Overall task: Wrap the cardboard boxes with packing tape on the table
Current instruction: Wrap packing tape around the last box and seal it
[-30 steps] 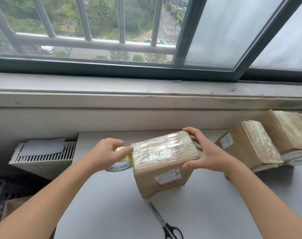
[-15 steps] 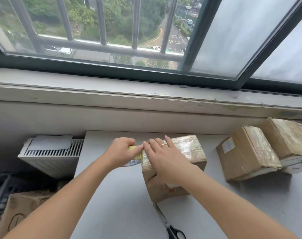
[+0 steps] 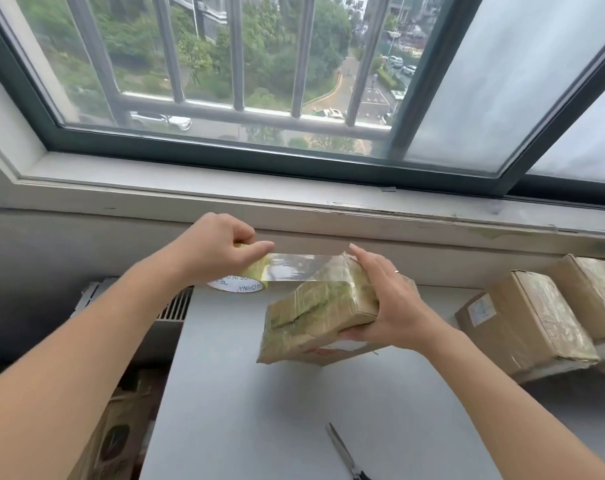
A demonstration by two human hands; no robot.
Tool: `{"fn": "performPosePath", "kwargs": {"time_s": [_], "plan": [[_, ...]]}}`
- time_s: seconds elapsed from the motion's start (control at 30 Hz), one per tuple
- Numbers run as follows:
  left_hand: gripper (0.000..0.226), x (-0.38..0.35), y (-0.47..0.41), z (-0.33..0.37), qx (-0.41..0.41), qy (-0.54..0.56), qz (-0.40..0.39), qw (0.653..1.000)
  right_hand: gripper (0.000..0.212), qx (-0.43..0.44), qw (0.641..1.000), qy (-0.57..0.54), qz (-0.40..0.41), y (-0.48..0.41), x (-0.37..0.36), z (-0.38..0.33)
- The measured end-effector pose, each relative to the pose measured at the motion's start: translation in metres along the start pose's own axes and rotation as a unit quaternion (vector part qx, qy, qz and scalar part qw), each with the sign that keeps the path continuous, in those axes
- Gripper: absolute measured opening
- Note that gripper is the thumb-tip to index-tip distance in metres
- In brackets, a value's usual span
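Scissors [image 3: 342, 450] lie nearest the viewer; a radiator [image 3: 178, 306] (white, slatted) sits below the barred window [image 3: 259, 81].

I have the left hand [image 3: 218, 252] raised, fingers curled round the tape roll [image 3: 247, 280]. The right hand [image 3: 393, 308] clasps the box [image 3: 311, 318], thumb underneath; both forearms reach forward.

Tape roll [image 3: 238, 285] half behind left hand [image 3: 218, 249]
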State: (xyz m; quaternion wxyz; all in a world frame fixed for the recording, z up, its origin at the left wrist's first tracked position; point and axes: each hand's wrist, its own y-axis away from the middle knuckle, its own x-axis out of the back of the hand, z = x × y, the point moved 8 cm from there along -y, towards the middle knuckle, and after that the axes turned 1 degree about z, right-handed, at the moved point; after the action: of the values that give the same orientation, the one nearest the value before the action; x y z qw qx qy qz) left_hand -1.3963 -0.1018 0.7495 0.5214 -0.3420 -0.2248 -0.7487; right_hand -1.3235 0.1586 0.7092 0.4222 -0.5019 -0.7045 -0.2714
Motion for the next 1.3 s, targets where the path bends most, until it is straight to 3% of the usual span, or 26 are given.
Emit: {"fn": "performPosePath", "kwargs": {"time_s": [0.5, 0.77, 0.9, 1.07, 1.3], "plan": [[0.057, -0.106, -0.052, 0.016, -0.032, 0.035, -0.061, 0.997, 0.112, -0.068, 0.992, -0.097, 0.032, 0.072, 0.023, 0.125], [0.057, -0.155, -0.067, 0.038, -0.041, 0.014, -0.109, 0.993, 0.117, -0.157, 0.981, -0.118, -0.002, 0.105, -0.006, 0.177], [0.054, -0.156, -0.063, 0.035, -0.026, -0.060, -0.161, 0.985, 0.120, -0.183, 0.974, -0.131, -0.011, 0.125, -0.024, 0.194], [0.053, -0.144, -0.046, -0.002, 0.009, -0.105, -0.150, 0.983, 0.122, -0.176, 0.975, -0.134, -0.003, 0.123, -0.033, 0.193], [0.051, -0.139, -0.061, -0.003, -0.017, -0.131, -0.118, 0.984, 0.126, -0.155, 0.981, -0.116, -0.005, 0.118, -0.029, 0.192]]}}
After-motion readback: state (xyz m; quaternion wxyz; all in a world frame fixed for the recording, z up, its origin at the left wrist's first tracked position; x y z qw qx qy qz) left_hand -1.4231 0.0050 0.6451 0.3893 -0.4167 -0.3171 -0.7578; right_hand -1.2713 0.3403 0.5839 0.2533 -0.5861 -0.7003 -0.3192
